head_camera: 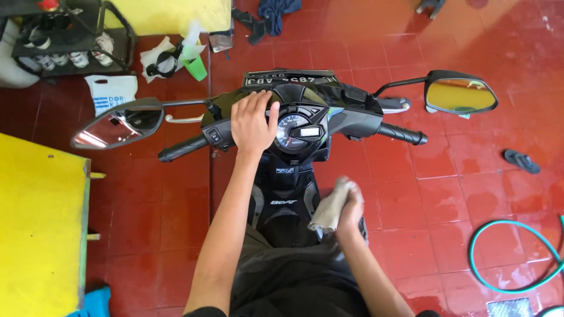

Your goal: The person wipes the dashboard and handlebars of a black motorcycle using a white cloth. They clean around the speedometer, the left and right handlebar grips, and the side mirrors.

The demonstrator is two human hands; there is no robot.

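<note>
A black scooter (pixel 296 194) stands below me on the red tiled floor, seen from the seat. My left hand (pixel 252 122) lies flat on the left side of the handlebar cover, next to the round speedometer (pixel 294 130). My right hand (pixel 351 206) grips a crumpled grey cloth (pixel 331 206) and presses it against the right side of the panel below the handlebar. The two mirrors (pixel 117 126) (pixel 461 95) stick out to either side. The handlebar grips (pixel 182 148) (pixel 402 133) are free.
A yellow table (pixel 38 229) stands at the left. A shoe rack (pixel 64 41), a white bag (pixel 110 93) and a green cup (pixel 195 66) sit at the back left. A green hose (pixel 511 252) curls at the lower right, with a sandal (pixel 521 161) nearby on wet tiles.
</note>
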